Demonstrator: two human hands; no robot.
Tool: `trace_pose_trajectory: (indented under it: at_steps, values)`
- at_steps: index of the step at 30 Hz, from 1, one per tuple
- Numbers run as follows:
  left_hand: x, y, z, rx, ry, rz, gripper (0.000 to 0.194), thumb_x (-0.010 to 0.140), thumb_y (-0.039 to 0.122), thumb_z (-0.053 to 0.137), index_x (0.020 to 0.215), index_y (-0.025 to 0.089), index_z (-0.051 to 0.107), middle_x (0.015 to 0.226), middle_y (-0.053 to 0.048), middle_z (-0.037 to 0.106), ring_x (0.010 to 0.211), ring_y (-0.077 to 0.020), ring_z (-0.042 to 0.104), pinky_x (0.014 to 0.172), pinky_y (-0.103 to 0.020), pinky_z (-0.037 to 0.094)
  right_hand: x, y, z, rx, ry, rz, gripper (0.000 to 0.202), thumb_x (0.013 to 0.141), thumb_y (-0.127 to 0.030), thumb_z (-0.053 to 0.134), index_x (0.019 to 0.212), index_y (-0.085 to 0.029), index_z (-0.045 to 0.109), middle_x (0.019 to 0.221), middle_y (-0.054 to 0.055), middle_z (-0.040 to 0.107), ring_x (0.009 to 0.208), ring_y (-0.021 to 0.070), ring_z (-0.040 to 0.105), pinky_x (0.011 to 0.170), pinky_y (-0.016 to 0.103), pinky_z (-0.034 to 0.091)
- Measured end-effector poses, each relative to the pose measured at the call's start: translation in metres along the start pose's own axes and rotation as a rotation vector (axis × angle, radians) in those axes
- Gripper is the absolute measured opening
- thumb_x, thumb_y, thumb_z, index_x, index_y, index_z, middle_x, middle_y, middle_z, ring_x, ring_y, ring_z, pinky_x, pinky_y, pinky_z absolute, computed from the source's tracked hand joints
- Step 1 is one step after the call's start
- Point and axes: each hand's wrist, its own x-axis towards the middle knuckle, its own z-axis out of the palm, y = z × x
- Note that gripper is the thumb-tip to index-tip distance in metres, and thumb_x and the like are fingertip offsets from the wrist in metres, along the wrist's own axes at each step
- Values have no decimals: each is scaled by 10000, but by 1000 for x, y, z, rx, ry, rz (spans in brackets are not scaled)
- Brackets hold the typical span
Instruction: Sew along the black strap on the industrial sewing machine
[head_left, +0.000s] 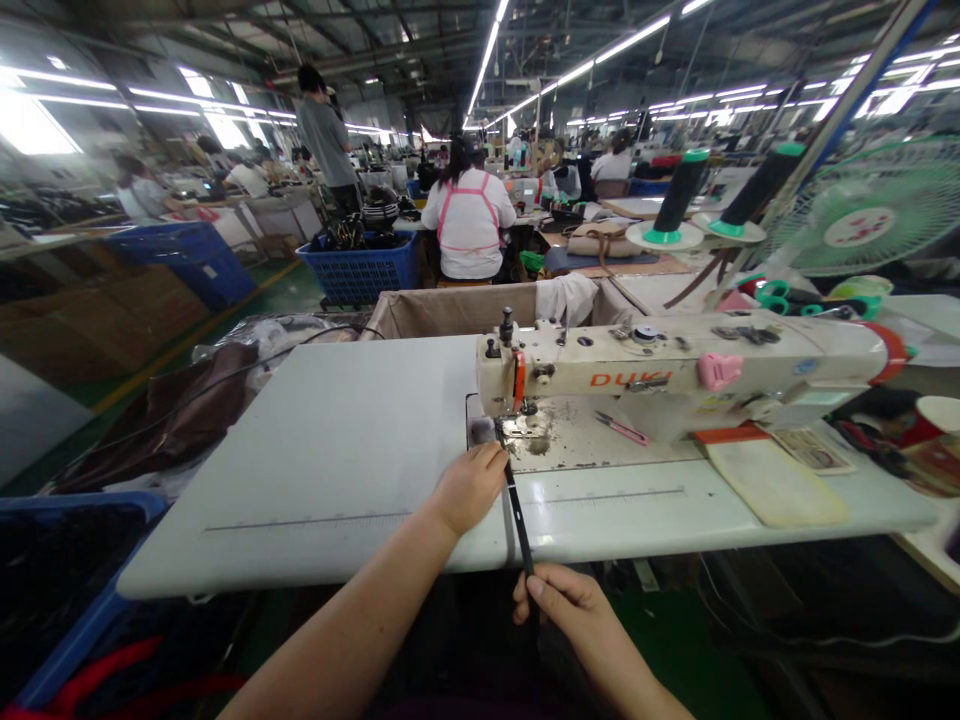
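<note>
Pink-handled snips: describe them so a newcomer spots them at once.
Find the white sewing machine on the pale table. Under its long arm, on the stained plate, lie small snips with pointed metal blades and a pink handle. They are slim and lie flat, unlike the chunky pink piece on the machine's front above.

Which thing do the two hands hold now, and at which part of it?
A black strip: the left hand is at its far end, beside the needle area; the right hand pinches it lower down.
</note>
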Motion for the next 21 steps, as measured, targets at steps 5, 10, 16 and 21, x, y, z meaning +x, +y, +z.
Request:
trace_pose_trajectory:
  at_steps: [5,10,16,21]
  values:
    - [0,0,0,-20,5,6,199,1007,135,497,1149,131,637,1228,-169,675,1124,-251,686,1048,-408,571,-1,1,0,-9,-1,-5,509,909,-668,682,809,-179,780,728,58,727,691,179,574,682,309,400]
    - [0,0,0,-7,13,4,213,1010,143,496,1166,124,640,1217,-173,682,1121,-255,689,1038,-412,578,-3,2,0,31,13,12,501,898,-660,701,806,-175,780,719,57,717,694,182,576,689,311,403]
    - [1,1,0,21,41,28,196,1010,151,497,1125,127,654,1197,-172,699,1097,-254,695,1012,-410,595,0,1,2,126,83,46,469,841,-644,776,889,-177,790,742,53,719,710,177,568,697,302,400]
    - [2,1,1,10,41,18,236,1017,161,502,1201,99,636,1195,-172,698,1115,-257,686,1029,-408,588,0,-3,5,184,130,80,510,804,-657,807,946,-167,801,763,67,728,707,176,583,687,291,425]
